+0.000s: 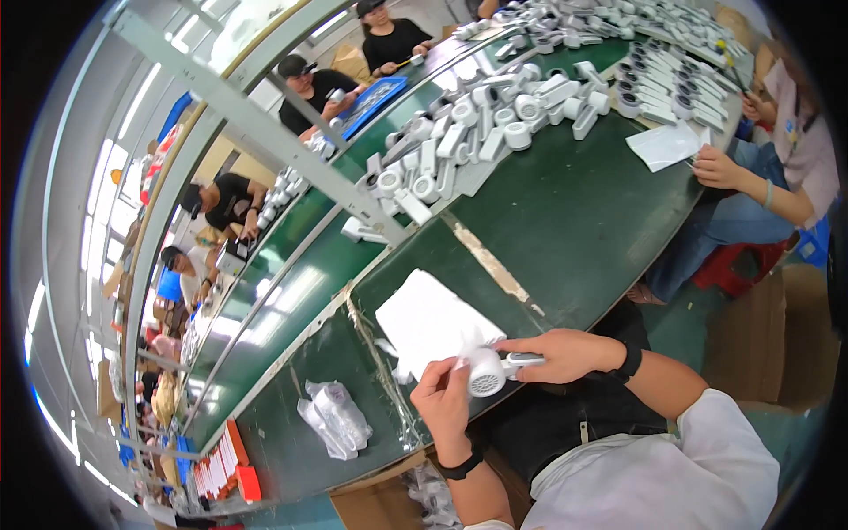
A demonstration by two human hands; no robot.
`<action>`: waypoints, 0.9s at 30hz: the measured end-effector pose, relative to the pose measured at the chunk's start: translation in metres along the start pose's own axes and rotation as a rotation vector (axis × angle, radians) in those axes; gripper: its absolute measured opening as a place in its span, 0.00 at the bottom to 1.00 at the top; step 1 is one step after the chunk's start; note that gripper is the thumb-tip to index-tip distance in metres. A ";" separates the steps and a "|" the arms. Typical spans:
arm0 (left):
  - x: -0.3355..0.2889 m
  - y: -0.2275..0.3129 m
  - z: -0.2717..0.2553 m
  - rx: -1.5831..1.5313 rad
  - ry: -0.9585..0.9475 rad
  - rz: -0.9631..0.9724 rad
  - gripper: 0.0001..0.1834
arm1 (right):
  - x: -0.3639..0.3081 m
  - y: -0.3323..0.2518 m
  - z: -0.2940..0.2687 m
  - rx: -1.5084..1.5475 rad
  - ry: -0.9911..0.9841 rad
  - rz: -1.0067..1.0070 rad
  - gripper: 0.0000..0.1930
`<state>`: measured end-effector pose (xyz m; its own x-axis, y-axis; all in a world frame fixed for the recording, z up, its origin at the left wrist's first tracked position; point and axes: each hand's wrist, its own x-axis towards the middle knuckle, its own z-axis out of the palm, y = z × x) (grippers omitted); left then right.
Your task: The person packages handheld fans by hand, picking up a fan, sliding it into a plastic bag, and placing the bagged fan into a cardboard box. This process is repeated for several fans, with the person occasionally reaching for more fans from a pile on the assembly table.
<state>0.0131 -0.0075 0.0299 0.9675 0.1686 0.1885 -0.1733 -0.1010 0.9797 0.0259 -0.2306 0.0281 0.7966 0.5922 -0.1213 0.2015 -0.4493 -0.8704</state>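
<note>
Worktop: dark green bench [574, 230], running from lower left to upper right of the frame; pile of pale units [477, 132] at upper centre.
Round-headed unit: white round-headed unit [485, 378] at lower centre, over the bench's near edge, grille turned toward the lower edge.
Right hand: my right hand [570, 353] grasps its grey-and-white handle [527, 359].
Left hand: my left hand [442, 397] curls at the head's left, thumb and forefinger close together; cannot tell whether they pinch the shell, some film, or only rest.
White stack [433, 314]: flat, just beyond my hands; probably soft, slippery plastic.
Feel of unit: judged light, shell stiff, smooth enough to slide in dry fingers.
Weak spot: slotted grille, likely; avoid pressing there.
Best hold: handle for grip, round rim for steadying.
</note>
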 end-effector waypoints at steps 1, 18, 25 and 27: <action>0.000 0.000 0.001 -0.018 -0.017 0.019 0.03 | -0.002 -0.002 -0.002 0.032 0.009 0.042 0.31; -0.021 0.023 0.015 0.472 0.095 0.142 0.08 | 0.016 0.006 0.032 0.428 0.308 -0.024 0.35; -0.011 -0.007 0.005 0.418 0.185 0.404 0.07 | 0.014 -0.005 0.030 0.999 0.080 -0.019 0.36; -0.014 -0.006 0.006 0.443 0.160 0.431 0.07 | 0.012 -0.005 0.032 1.060 0.082 -0.010 0.36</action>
<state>0.0018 -0.0148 0.0215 0.7825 0.1635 0.6007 -0.4147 -0.5827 0.6989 0.0161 -0.2000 0.0160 0.8418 0.5277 -0.1137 -0.3598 0.3914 -0.8469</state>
